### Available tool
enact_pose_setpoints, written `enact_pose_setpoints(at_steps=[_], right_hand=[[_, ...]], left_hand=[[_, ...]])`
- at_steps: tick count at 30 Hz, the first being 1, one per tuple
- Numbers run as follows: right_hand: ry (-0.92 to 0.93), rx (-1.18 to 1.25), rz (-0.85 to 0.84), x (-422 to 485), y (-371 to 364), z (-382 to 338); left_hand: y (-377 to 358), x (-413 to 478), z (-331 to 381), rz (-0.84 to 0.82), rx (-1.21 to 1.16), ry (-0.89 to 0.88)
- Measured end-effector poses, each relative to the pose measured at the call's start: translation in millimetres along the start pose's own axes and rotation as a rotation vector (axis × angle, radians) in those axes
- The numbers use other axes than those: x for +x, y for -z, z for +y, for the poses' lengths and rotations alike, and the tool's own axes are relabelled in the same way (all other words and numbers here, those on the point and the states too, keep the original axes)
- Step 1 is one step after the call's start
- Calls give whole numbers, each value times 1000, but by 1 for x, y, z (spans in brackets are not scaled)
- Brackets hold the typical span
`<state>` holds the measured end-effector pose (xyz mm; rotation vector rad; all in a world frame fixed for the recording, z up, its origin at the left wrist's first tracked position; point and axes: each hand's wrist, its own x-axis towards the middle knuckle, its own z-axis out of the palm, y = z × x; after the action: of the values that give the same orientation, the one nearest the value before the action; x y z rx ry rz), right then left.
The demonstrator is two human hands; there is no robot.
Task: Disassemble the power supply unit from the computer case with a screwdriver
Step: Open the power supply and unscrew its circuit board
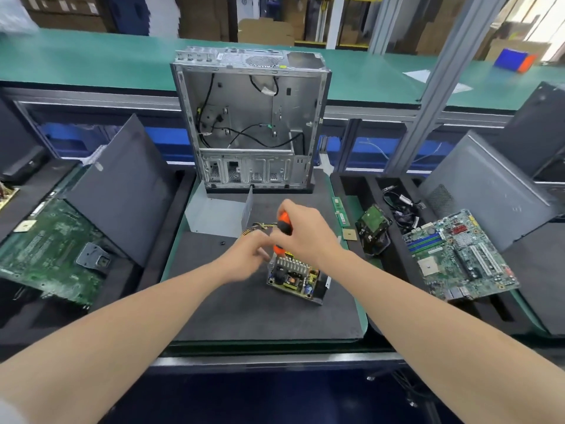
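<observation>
The emptied case (250, 117) stands at the back of the mat (244, 316). The PSU (296, 280) lies open on the mat in front of it, apart from the case. The right hand (305, 231) grips the screwdriver (285, 224) upright over the PSU's far edge. The left hand (247, 255) is blurred beside it, its grip unreadable. If the unit shifts, the tip could slip and gouge the board.

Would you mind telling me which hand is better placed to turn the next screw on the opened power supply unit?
Probably the right. The right hand already grips the orange-and-black screwdriver, upright over the open power supply unit; the left hand, blurred, sits beside its shaft.
</observation>
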<state>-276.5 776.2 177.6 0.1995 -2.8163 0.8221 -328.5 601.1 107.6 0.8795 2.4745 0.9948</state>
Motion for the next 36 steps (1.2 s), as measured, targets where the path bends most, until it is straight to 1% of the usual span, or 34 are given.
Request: enact_pose_setpoints(at_steps=[2,5,12,17,36], right_hand=[[-1,-5,-12,-3,-6,-2],[-19,-14,-24,-8,-13,-5],[-38,-59,29,-11,-16,-13],[-37,-94,16,-13,-17,-17],[-99,-75,37,-10,-18,-20]], left_hand=[[-1,-3,-5,18,-74,1],[-4,-2,-14,-5,-135,-13],[-5,1,-25,-27,-119,-32],[-4,1,-27,-36,-130,-49],[0,1,-24,-62,-71,-69]])
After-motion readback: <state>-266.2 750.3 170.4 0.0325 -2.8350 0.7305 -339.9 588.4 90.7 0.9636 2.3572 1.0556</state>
